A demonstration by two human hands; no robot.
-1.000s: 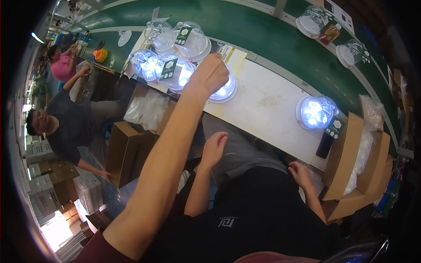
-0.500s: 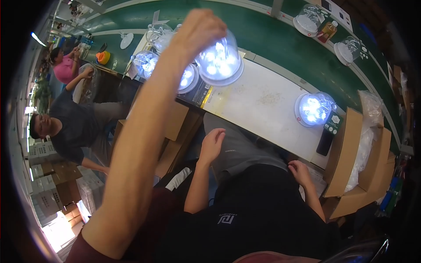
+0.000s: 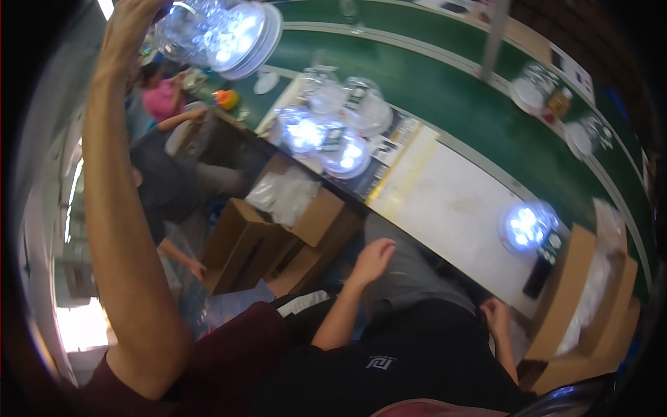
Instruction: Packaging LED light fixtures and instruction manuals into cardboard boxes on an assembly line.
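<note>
My left hand (image 3: 375,260) hovers over my lap near the table's front edge, empty, with fingers loosely relaxed. My right hand (image 3: 495,317) rests at that edge further right; its fingers are slightly bent and nothing shows in them. On the table (image 3: 448,191), a lit clear dome lamp (image 3: 528,226) on a round base stands beyond my right hand. Left of it, lit dome lamps (image 3: 346,154) and an unlit dome (image 3: 368,111) cluster together. At upper left, a co-worker's hand (image 3: 128,24) in a maroon-sleeved reach holds up a lit dome lamp (image 3: 233,38).
Open cardboard boxes stand at right (image 3: 590,306) and at left (image 3: 240,240), the latter with clear plastic bags (image 3: 285,194). A dark oblong object (image 3: 538,278) lies by the right lamp. Behind runs a green conveyor belt (image 3: 417,69) with more domes (image 3: 531,90). Other people sit at left.
The co-worker's hand has carried the lit dome lamp from above the table to the upper left. My view has shifted, so the scene sits further right and lower. Both my hands stay empty.
</note>
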